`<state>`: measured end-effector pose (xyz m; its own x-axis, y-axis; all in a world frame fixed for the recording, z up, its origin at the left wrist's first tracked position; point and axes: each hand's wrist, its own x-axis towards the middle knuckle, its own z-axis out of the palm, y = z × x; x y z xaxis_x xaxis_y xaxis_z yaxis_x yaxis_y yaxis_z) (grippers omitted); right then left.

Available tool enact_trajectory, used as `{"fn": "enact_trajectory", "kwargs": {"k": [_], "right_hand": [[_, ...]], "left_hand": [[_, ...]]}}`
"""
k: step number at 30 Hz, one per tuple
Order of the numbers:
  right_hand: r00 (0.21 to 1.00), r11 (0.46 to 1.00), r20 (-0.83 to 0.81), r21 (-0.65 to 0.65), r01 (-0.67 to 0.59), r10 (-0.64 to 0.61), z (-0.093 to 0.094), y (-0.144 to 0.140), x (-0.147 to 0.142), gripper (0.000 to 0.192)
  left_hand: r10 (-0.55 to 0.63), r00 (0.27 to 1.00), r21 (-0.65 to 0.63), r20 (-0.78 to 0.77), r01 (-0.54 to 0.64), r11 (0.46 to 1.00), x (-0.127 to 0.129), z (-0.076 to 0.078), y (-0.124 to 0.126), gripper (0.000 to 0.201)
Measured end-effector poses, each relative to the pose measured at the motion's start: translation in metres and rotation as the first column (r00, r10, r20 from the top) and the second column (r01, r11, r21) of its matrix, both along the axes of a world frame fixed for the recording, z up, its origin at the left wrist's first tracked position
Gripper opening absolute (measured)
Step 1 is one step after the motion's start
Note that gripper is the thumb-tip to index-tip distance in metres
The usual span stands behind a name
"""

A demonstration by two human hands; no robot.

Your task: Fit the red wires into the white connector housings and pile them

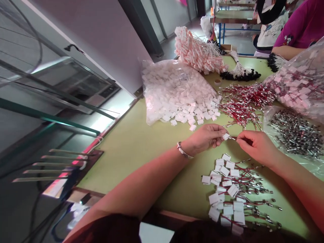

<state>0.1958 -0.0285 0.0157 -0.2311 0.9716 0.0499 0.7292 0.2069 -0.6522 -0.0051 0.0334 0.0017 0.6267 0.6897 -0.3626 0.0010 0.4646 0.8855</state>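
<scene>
On the green bench (126, 145), a clear bag (151, 116) of white pieces (177, 84) lies left of the red wire pile (243, 104). Just on the pile's near side, the left hand (208, 135) pinches a white connector (226, 136); the right hand (258, 147) pinches a red wire (233, 138) (whether its tip is inserted, I cannot tell).

Wire pile (240, 109) R of connector bag (169, 81), both on tbl (126, 162)

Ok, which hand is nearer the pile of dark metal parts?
Right. The right hand is just left of the pile in the picture; the left hand is farther left, pinching a white connector.
</scene>
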Motion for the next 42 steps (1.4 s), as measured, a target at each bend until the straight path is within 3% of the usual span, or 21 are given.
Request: {"fn": "enact_trajectory", "kwargs": {"k": [8,14,16,18,19,20,21,22,23,24,25,27,29,31,33,38,42], "right_hand": [[0.990,0.997,0.134,0.068,0.021,-0.030,0.000,-0.005,-0.009,0.018],[0.998,0.994,0.056,0.104,-0.028,0.022,-0.005,-0.008,-0.010,0.017],[0.997,0.997,0.068,0.076,-0.029,0.024,-0.007,-0.006,-0.008,0.017],[0.995,1.000,0.092,0.020,-0.023,0.021,-0.008,-0.005,-0.008,0.018],[0.995,1.000,0.099,-0.011,-0.029,0.030,-0.008,-0.005,-0.008,0.019],[0.994,0.998,0.100,-0.043,-0.049,0.053,-0.007,-0.006,-0.008,0.020],[0.991,0.994,0.098,-0.075,-0.084,0.091,-0.006,-0.006,-0.008,0.021],[0.985,0.986,0.096,-0.106,-0.132,0.142,-0.005,-0.007,-0.008,0.021],[0.976,0.974,0.095,-0.132,-0.183,0.196,-0.003,-0.007,-0.008,0.020],[0.968,0.965,0.096,-0.146,-0.218,0.233,-0.002,-0.006,-0.007,0.020],[0.966,0.965,0.105,-0.138,-0.223,0.238,-0.001,-0.004,-0.006,0.020],[0.974,0.989,0.169,-0.048,-0.142,0.148,-0.002,0.002,-0.003,0.019],[0.959,0.997,0.283,0.064,-0.037,0.017,-0.006,0.009,-0.001,0.017],[0.907,0.994,0.419,0.110,-0.014,-0.033,-0.012,0.015,-0.002,0.015],[0.858,0.995,0.513,0.087,-0.045,-0.006,-0.017,0.018,-0.004,0.016],[0.842,0.998,0.538,0.066,-0.002,-0.034,-0.022,0.020,-0.001,0.016],[0.870,0.992,0.481,0.118,0.051,-0.102,-0.018,0.020,0.008,0.017]], "left_hand": [[-0.101,0.995,0.092,-0.008,0.102,0.991,0.004,-0.001,-0.006,0.014],[-0.132,0.991,0.113,0.023,0.129,0.985,0.011,-0.008,-0.014,0.011],[-0.179,0.983,0.149,-0.038,0.182,0.972,0.011,-0.004,-0.013,0.011],[-0.231,0.947,0.242,-0.225,0.284,0.928,0.007,0.009,-0.010,0.015],[-0.222,0.905,0.305,-0.364,0.341,0.889,0.002,0.017,-0.007,0.018],[-0.134,0.847,0.400,-0.514,0.375,0.836,-0.005,0.027,-0.004,0.023],[0.075,0.781,0.535,-0.620,0.351,0.769,-0.013,0.036,0.000,0.028],[0.282,0.658,0.616,-0.698,0.351,0.705,-0.023,0.043,0.004,0.033],[0.402,0.490,0.612,-0.773,0.412,0.675,-0.032,0.049,0.008,0.040],[0.436,0.320,0.541,-0.841,0.486,0.687,-0.040,0.052,0.013,0.044],[0.420,0.206,0.460,-0.884,0.542,0.703,-0.047,0.053,0.016,0.042],[0.374,0.091,0.344,-0.923,0.631,0.695,-0.053,0.049,0.021,0.036],[0.352,0.050,0.287,-0.935,0.692,0.662,-0.052,0.042,0.024,0.029],[0.358,0.044,0.279,-0.933,0.718,0.637,-0.046,0.036,0.024,0.025],[0.362,0.081,0.309,-0.929,0.707,0.636,-0.041,0.033,0.024,0.022],[0.308,0.336,0.455,-0.890,0.655,0.603,-0.037,0.023,0.022,0.022],[0.301,0.476,0.560,-0.826,0.631,0.537,-0.034,0.009,0.023,0.023]]}}
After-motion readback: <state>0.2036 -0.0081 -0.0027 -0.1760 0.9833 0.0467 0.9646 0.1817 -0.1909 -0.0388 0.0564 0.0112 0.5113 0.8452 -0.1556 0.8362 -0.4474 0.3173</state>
